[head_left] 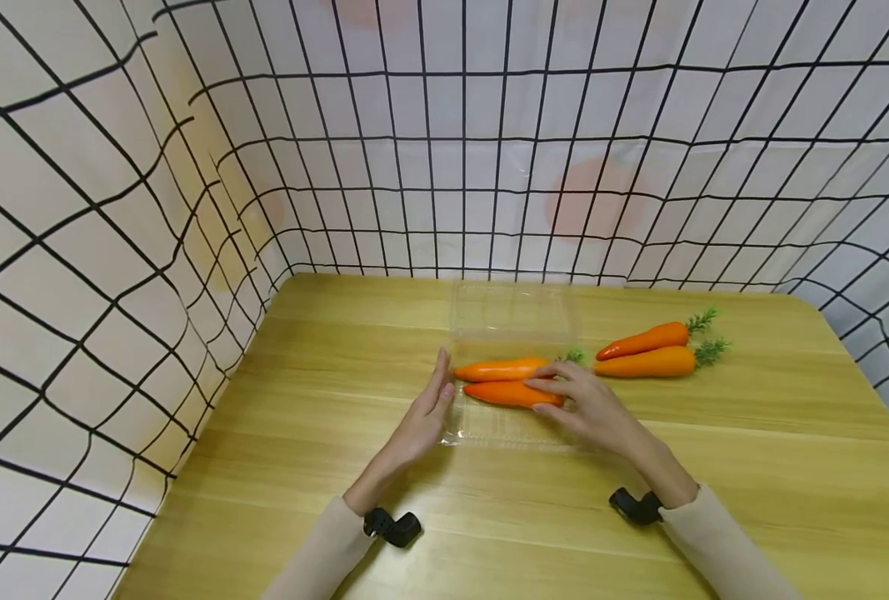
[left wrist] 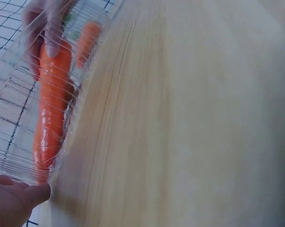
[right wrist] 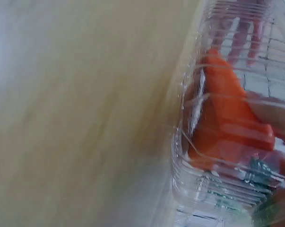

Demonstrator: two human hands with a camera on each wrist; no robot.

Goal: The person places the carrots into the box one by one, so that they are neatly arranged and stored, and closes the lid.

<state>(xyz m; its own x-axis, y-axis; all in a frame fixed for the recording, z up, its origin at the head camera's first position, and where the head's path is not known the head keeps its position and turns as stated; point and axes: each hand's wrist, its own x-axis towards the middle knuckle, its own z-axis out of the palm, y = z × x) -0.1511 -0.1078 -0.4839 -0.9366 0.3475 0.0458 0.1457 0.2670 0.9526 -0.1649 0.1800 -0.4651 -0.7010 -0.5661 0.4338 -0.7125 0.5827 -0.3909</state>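
Observation:
A clear plastic clamshell box (head_left: 489, 432) lies with its lid (head_left: 515, 310) folded back, away from the person. Two orange carrots are inside, a farther one (head_left: 498, 370) with a green top and a nearer one (head_left: 507, 393). My right hand (head_left: 582, 400) grips the nearer carrot by its thick end, thumb on the near side and fingers over the top. Against the box's left end rests my left hand (head_left: 423, 421), fingers straight. In the left wrist view its thumb (left wrist: 37, 194) is at the box's end, near the carrot's tip.
Two more carrots, a farther one (head_left: 645, 340) and a nearer one (head_left: 648, 362), lie on the wooden table (head_left: 302, 400) right of the box, green tops pointing right. A black wire grid (head_left: 462, 192) stands along the table's back and sides, with pale cloth behind it.

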